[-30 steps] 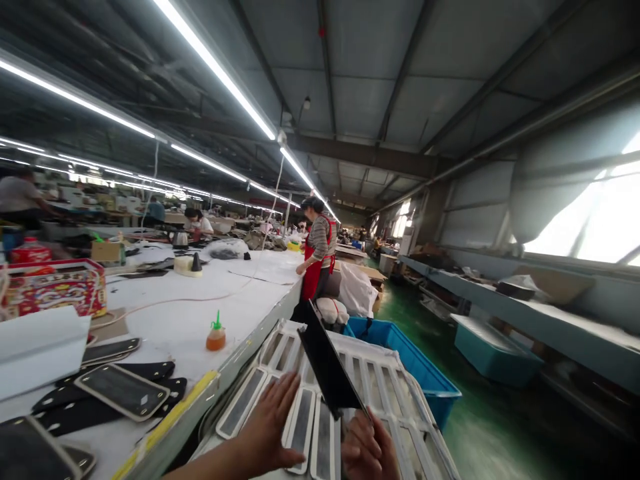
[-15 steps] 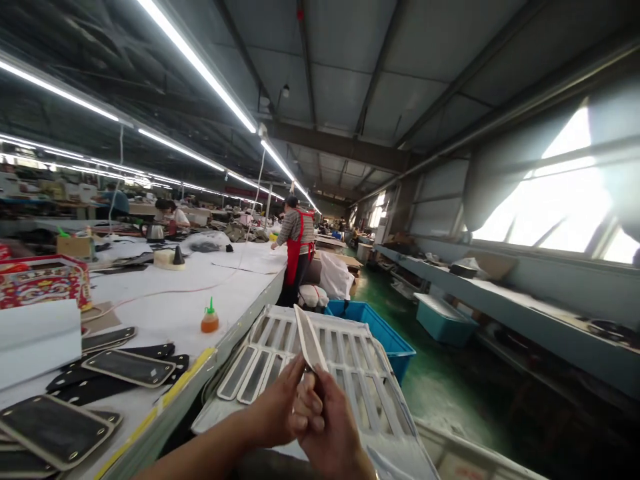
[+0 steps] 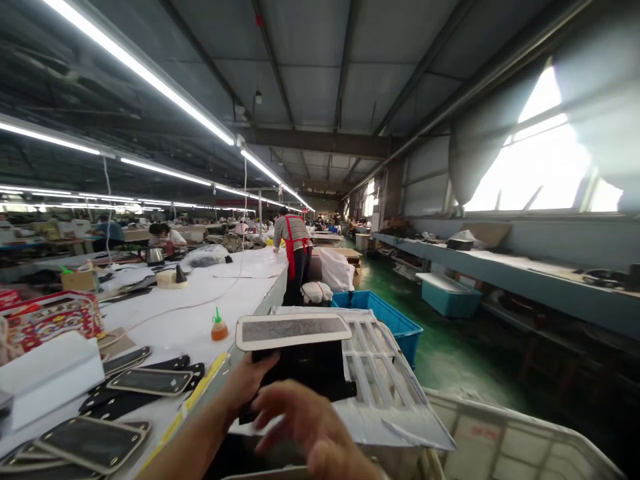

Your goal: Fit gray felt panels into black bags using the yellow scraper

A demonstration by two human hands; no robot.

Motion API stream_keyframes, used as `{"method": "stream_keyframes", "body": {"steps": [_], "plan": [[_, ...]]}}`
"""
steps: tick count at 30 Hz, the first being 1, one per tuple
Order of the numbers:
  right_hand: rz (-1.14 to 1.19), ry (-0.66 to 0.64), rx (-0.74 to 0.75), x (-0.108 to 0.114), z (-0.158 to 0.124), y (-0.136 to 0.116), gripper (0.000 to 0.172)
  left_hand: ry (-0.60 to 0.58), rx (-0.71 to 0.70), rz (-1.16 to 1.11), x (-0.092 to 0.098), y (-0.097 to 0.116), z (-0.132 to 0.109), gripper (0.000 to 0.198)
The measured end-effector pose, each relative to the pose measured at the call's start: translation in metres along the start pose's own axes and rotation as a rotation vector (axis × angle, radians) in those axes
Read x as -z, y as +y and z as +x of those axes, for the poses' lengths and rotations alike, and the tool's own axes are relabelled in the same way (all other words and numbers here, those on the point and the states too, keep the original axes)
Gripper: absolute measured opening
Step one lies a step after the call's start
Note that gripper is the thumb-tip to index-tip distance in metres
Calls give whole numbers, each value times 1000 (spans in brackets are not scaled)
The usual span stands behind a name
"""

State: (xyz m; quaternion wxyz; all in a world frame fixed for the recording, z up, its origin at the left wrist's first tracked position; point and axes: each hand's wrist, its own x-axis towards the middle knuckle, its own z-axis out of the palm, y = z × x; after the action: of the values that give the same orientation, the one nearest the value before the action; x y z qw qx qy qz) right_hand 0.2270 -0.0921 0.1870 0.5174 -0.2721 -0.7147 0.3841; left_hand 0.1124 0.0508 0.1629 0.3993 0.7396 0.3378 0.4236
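My left hand [image 3: 246,381] grips the left edge of a black flat piece [image 3: 317,367], its thumb lying on top. Along the far side of that piece is a grey, rounded panel with a pale border [image 3: 294,329]; whether the two are joined I cannot tell. My right hand [image 3: 306,421], somewhat blurred, hovers just nearer to me with fingers apart and nothing in them. Beneath lies a whitish slotted sheet [image 3: 400,427] with rows of long openings, partly covered by the black piece.
On the white table [image 3: 200,293] at left lie several dark pale-edged panels [image 3: 95,441] and a small bottle of amber liquid [image 3: 219,328]. A blue bin [image 3: 400,327] stands beyond the sheet, a white crate [image 3: 520,440] at right. A person in a red apron [image 3: 293,250] leans over the table.
Both hands were together on a narrow pale-edged strip held upward. Now the broad panel and black piece lie across the sheet, and my right hand has come away. The view has shifted slightly.
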Motion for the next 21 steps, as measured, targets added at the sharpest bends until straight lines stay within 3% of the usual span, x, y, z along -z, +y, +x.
{"method": "stream_keyframes", "body": {"steps": [2, 4, 5, 8, 12, 14, 17, 21], "plan": [[-213, 138, -2, 36, -13, -11, 78, -160, -15, 53, 15, 4, -10, 48], [-783, 194, -21, 64, -16, -8, 84, -368, -118, 131, 26, 13, -19, 47], [-937, 150, -48, 74, -16, -1, 92, -457, -164, 165, 29, 17, -22, 45], [-1039, -55, -148, 85, -21, 28, 98, -626, -111, 190, 35, 29, -28, 41], [-970, -97, -207, 75, -44, 57, 86, -841, 95, 103, 42, 27, -46, 44], [-922, -99, -236, 68, -58, 69, 82, -834, 115, 166, 45, 18, -60, 42], [-880, -98, -246, 59, -72, 89, 79, -668, 91, 442, 45, -2, -81, 24], [-909, -57, -183, 53, -77, 105, 84, -558, 57, 644, 39, -20, -99, 22]]}}
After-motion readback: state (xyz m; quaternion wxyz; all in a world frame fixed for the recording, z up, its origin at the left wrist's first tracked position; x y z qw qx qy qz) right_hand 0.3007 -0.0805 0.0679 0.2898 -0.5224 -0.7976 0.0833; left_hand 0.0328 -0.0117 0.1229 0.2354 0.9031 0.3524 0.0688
